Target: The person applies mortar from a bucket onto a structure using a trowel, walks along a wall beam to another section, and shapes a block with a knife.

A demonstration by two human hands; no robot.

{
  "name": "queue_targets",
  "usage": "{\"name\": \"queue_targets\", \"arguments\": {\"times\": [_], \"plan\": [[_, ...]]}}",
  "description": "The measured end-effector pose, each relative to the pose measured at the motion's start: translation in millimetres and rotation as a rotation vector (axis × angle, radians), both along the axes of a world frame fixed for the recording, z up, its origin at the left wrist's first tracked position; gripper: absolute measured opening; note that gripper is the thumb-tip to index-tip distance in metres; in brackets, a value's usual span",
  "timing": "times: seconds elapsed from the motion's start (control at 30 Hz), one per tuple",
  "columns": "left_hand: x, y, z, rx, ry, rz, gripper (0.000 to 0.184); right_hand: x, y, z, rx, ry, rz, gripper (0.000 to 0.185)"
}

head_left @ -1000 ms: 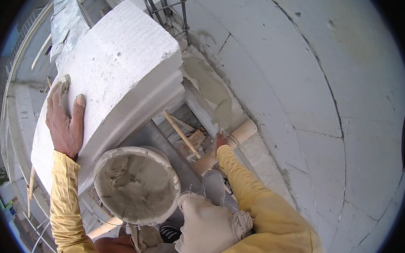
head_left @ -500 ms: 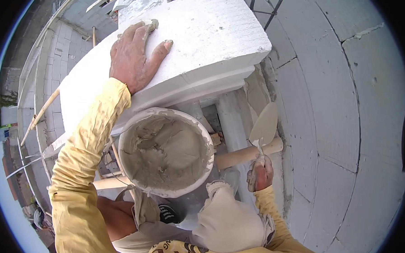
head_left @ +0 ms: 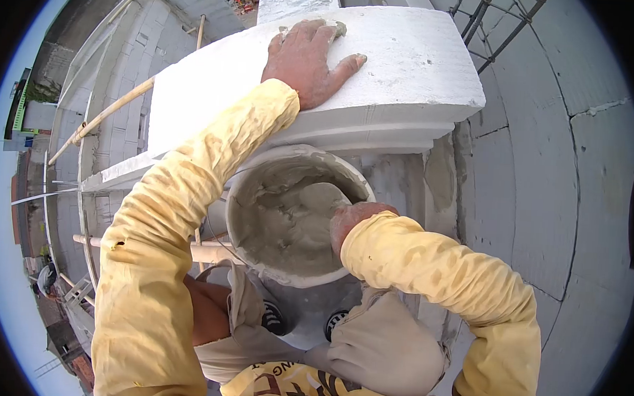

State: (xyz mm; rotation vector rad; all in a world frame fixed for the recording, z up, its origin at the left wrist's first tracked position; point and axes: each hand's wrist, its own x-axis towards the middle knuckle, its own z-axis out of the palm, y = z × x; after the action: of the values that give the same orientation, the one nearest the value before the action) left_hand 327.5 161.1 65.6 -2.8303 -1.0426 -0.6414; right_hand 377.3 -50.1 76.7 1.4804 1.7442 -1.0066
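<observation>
My left hand (head_left: 310, 64) lies flat with fingers spread on top of a large white block (head_left: 393, 67); grey mortar sticks to its fingertips. Below the block stands a round bucket (head_left: 238, 248) holding wet grey mortar (head_left: 280, 228). Over the bucket's right side, my right hand (head_left: 355, 221) is closed round the handle of a trowel (head_left: 324, 198), whose blade lies in the mortar. The handle itself is hidden by the hand and sleeve.
On the right runs a grey block wall (head_left: 543, 208), with steel rebar (head_left: 505, 26) at its upper end. Bamboo poles (head_left: 108, 111) cross on the left beside a drop. My shoes (head_left: 273, 318) stand below the bucket.
My right hand has brought the trowel left from beside the wall into the bucket's mortar. My left hand stays on the block, while the whole view has shifted.
</observation>
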Motion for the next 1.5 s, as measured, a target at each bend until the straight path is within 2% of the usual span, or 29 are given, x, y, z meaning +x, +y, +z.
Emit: {"name": "queue_targets", "arguments": {"times": [0.07, 0.17, 0.2, 0.23, 0.33, 0.4, 0.5, 0.53, 0.63, 0.7, 0.77, 0.83, 0.87, 0.93, 0.97, 1.03, 1.07, 1.13, 1.17, 1.23, 1.27, 1.33, 1.37, 1.43, 1.47, 1.5], "plan": [[0.5, -0.1, 1.2, -0.037, -0.002, 0.004, 0.067, -28.1, 26.2, -34.0, 0.044, -0.061, 0.086, 0.015], [0.2, -2.8, 1.8, -0.026, -0.018, 0.024, 0.068, -62.3, 74.6, -121.5, -0.278, -0.039, 0.074, 0.024], [0.1, -1.9, 2.4, -0.061, -0.051, 0.007, 0.068, -68.5, 83.7, -133.2, -0.391, -0.031, 0.072, 0.028], [-1.1, -0.6, 2.8, -0.064, -0.051, 0.016, 0.068, -69.1, 90.3, -123.6, -0.394, -0.032, 0.081, 0.028], [0.1, -2.7, 1.3, -0.059, -0.039, 0.012, 0.068, -67.7, 82.5, -114.5, -0.387, 0.172, 0.027, 0.033], [0.8, -0.9, 3.3, -0.093, -0.027, 0.008, 0.068, -74.7, 34.3, -128.9, -0.009, 0.219, -0.083, 0.024], [0.7, -1.7, 4.1, -0.077, -0.035, 0.007, 0.068, -62.1, 29.1, -98.8, 0.254, 0.246, 0.236, 0.025], [0.3, -2.0, 4.6, -0.079, -0.036, 0.006, 0.068, -67.0, 31.4, -103.9, 0.122, -0.025, 0.482, 0.028], [-0.5, -2.7, 2.8, -0.066, -0.025, 0.010, 0.068, -10.1, 17.5, -92.9, 0.088, 0.046, 0.695, 0.038], [0.5, 0.5, -0.7, -0.014, -0.009, 0.008, 0.068, 26.1, 9.2, -48.1, -0.037, 0.614, -0.036, 0.045], [1.5, -1.3, 5.5, -0.061, 0.009, 0.003, 0.067, 44.3, -5.8, -35.0, -0.068, 0.581, -0.095, 0.050], [3.0, -1.2, 5.4, -0.033, 0.047, 0.010, 0.065, 65.2, -35.7, -30.8, -0.027, 0.858, -0.239, 0.052], [4.2, -1.6, 5.9, -0.047, 0.049, -0.003, 0.064, 76.5, -54.0, -26.6, -0.020, 0.831, -0.297, 0.052], [5.7, -1.5, 8.0, -0.066, 0.062, -0.012, 0.064, 90.0, -88.2, -17.8, 0.099, 0.973, -0.534, 0.054], [5.9, -1.3, 8.8, -0.074, 0.073, -0.007, 0.064, 95.6, -106.3, -18.4, 0.107, 0.965, -0.560, 0.054], [5.4, 1.7, 6.3, -0.071, 0.092, -0.013, 0.065, 108.8, -146.2, -20.9, 0.375, 1.002, -0.692, 0.057], [4.1, 4.6, 4.2, -0.062, 0.099, -0.014, 0.066, 115.1, -162.7, -16.0, 0.377, 0.998, -0.709, 0.057], [4.1, 6.1, 1.6, -0.061, 0.117, 0.002, 0.069, 126.2, -194.5, -1.9, 0.392, 0.898, -1.023, 0.056], [5.0, 5.5, 1.7, -0.061, 0.124, 0.014, 0.069, 127.2, -212.5, -4.0, 0.390, 0.889, -1.040, 0.056], [3.1, 10.7, -2.2, -0.053, 0.121, 0.011, 0.068, 124.2, -245.5, -26.8, 0.755, 0.646, -1.172, 0.054], [4.0, 8.1, -1.6, -0.060, 0.124, 0.001, 0.068, 120.2, -257.9, -44.4, 0.752, 0.641, -1.183, 0.054], [6.3, 3.9, 1.0, -0.046, 0.119, 0.002, 0.064, 116.1, -280.5, -92.4, 1.019, 0.286, -1.237, 0.055], [6.5, 4.1, 1.7, -0.049, 0.121, -0.006, 0.064, 113.8, -284.9, -119.7, 1.017, 0.281, -1.245, 0.055], [5.4, 6.7, 0.8, -0.081, 0.100, -0.007, 0.061, 107.7, -286.8, -175.0, 0.862, -0.162, -1.374, 0.055], [5.3, 7.0, -0.2, -0.064, 0.104, -0.023, 0.060, 107.2, -290.5, -198.6, 0.863, -0.165, -1.378, 0.055], [6.7, 7.2, 0.1, -0.059, 0.103, -0.027, 0.060, 107.0, -292.1, -221.5, 0.733, -0.246, -1.478, 0.055]]}}
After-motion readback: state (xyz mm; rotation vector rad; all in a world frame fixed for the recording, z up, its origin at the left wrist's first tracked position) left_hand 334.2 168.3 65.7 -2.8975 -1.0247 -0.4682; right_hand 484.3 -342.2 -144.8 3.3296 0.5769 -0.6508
